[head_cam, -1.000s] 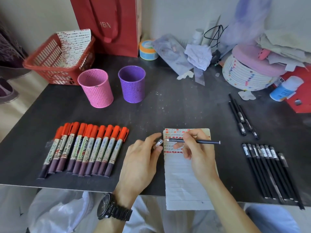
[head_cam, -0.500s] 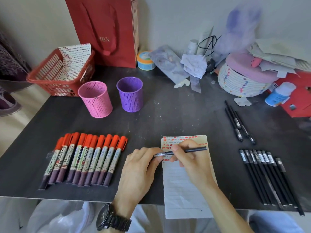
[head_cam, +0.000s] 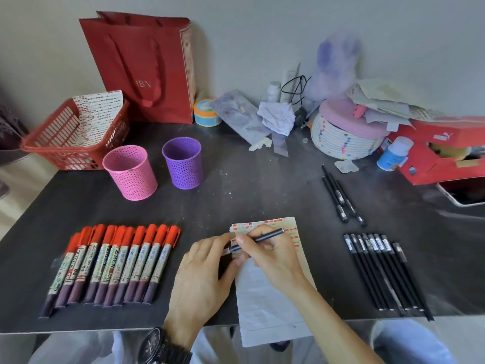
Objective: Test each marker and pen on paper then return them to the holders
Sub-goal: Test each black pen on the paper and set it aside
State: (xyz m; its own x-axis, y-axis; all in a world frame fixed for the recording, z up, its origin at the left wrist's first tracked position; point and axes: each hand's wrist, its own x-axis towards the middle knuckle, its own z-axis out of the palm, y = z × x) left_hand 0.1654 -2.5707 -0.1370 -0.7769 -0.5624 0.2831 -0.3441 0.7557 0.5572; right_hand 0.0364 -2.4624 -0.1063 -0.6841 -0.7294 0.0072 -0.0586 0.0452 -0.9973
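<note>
My right hand (head_cam: 273, 256) grips a thin black pen (head_cam: 265, 237) over the top of a lined paper sheet (head_cam: 265, 306) with red test marks. My left hand (head_cam: 202, 274) pinches the pen's clear cap (head_cam: 227, 251), which sits on the pen's tip end. A row of several red-capped markers (head_cam: 112, 261) lies to the left. Several black pens (head_cam: 380, 269) lie in a row to the right, three more black pens (head_cam: 341, 198) farther back. The pink holder (head_cam: 131, 172) and purple holder (head_cam: 183, 161) stand behind, both apparently without pens.
A red basket (head_cam: 73, 135) and a red paper bag (head_cam: 147, 67) stand at the back left. Clutter fills the back right: a round woven box (head_cam: 343, 137), a white bottle (head_cam: 393, 153), a red shoebox (head_cam: 446, 151). The paper hangs over the table's front edge.
My left hand brought the cap to the pen's tip and it now sits on it. The pen swung from level to tilted. The camera view shifted upward.
</note>
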